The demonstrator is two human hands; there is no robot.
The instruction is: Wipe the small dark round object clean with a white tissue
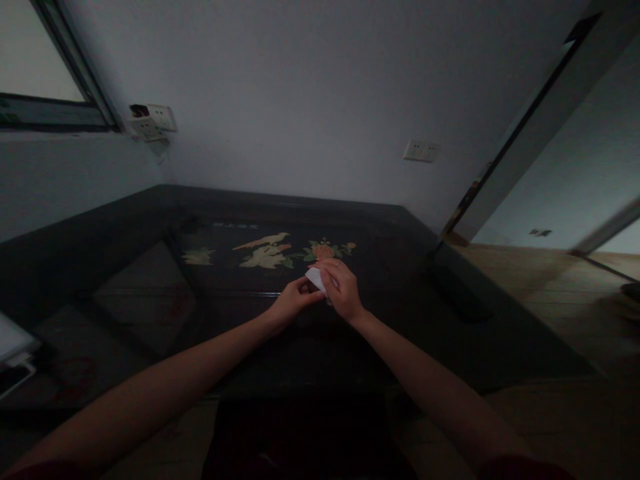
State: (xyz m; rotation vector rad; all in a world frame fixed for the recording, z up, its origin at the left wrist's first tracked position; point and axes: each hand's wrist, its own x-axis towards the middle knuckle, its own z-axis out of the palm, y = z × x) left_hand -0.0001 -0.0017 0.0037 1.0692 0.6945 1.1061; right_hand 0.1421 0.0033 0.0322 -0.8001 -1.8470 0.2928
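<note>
Both hands meet over the dark tabletop [310, 363], near its middle. Between them is a small white paper-like piece [315, 276], partly covered by the fingers; its exact kind does not show. My left hand [293, 300] is closed, with thumb and fingers pinching its lower left side. From above right, my right hand [344, 288] is wrapped over the same piece, with a ring on one finger. Just beyond the hands, a flower-and-bird picture [270, 257] decorates the table surface.
A white object [15, 340] stands at the left table edge. On the right of the tabletop lies a dark elongated object [460, 293]. Wall sockets [421, 151] sit above the table's back edge. A doorway and wooden floor [510, 273] are at the right.
</note>
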